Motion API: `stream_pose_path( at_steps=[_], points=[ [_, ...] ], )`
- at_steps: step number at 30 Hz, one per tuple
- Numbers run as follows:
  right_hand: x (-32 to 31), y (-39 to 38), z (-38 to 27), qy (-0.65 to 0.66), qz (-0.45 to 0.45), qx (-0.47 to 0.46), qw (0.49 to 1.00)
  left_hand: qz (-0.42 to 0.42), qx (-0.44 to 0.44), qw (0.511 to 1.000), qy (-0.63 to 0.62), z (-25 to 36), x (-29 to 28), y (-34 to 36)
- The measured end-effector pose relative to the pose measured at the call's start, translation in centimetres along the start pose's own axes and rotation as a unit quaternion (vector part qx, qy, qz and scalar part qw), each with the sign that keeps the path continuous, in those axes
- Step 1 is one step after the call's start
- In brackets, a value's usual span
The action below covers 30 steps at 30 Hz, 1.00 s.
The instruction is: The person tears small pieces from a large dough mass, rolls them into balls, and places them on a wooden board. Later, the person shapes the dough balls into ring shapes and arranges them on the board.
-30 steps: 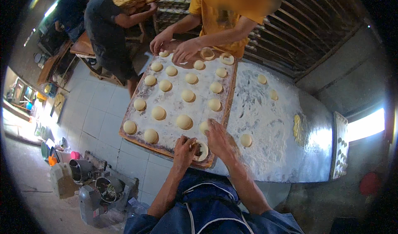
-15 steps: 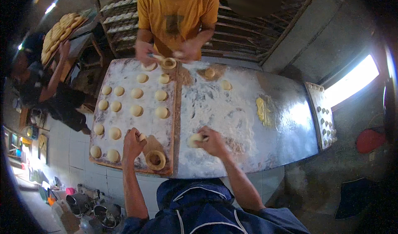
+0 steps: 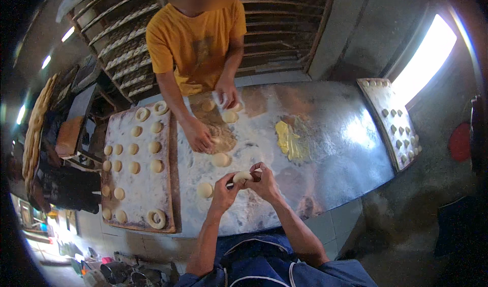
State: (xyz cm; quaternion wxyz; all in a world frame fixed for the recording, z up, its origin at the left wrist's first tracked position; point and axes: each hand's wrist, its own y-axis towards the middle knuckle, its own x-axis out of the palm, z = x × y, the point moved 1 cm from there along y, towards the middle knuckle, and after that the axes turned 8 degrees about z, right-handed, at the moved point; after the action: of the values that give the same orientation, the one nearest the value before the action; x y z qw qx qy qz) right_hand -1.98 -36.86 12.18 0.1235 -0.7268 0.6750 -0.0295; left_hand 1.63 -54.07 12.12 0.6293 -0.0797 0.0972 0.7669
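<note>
Above the floured table, both my hands hold one pale piece of dough (image 3: 242, 176), which looks curved. My left hand (image 3: 224, 194) is closed on its left end, and my right hand (image 3: 264, 183) pinches the right end. Whether the dough has a hole is hidden by my fingers. Just left of my left hand lies a round dough ball (image 3: 205, 190); another dough ball (image 3: 221, 159) rests farther off. On the wooden board (image 3: 145, 195) at the left sit several dough balls and a dough ring (image 3: 156, 219) at the near right corner.
Across the table a person in a yellow shirt (image 3: 198, 48) works, one hand (image 3: 200, 137) on the tabletop. Yellow fat (image 3: 290, 140) is smeared at mid-table. A second tray (image 3: 389, 101) with dough pieces stands at the right end. Racks (image 3: 127, 43) line the back.
My left hand has left the board and come right to meet my right hand at the dough. The co-worker's hands have moved from the board to the table. The view has shifted.
</note>
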Motion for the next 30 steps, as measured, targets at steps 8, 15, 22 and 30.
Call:
stream_pose_path(
  at_steps=[8, 15, 22, 30],
  points=[
    [-6.0, 0.6, 1.3, 0.016, -0.136, -0.035, 0.99, 0.059, -0.208, 0.89, -0.401, -1.2, 9.1, -1.9],
    [-8.6, 4.4, 3.5, 0.139, -0.122, 0.163, 0.969, -0.017, -0.1, 0.911, -0.399, 1.0, 10.9, -1.7],
    [-8.7, 2.9, 4.2, 0.141, -0.008, 0.137, 0.98, 0.046, -0.165, 0.965, -0.199, 1.1, 14.0, 1.0],
    [-13.0, 2.6, 2.9, 0.107, -0.066, 0.142, 0.982, 0.029, -0.032, 0.998, -0.049, 1.3, 17.8, 2.2]
  ],
)
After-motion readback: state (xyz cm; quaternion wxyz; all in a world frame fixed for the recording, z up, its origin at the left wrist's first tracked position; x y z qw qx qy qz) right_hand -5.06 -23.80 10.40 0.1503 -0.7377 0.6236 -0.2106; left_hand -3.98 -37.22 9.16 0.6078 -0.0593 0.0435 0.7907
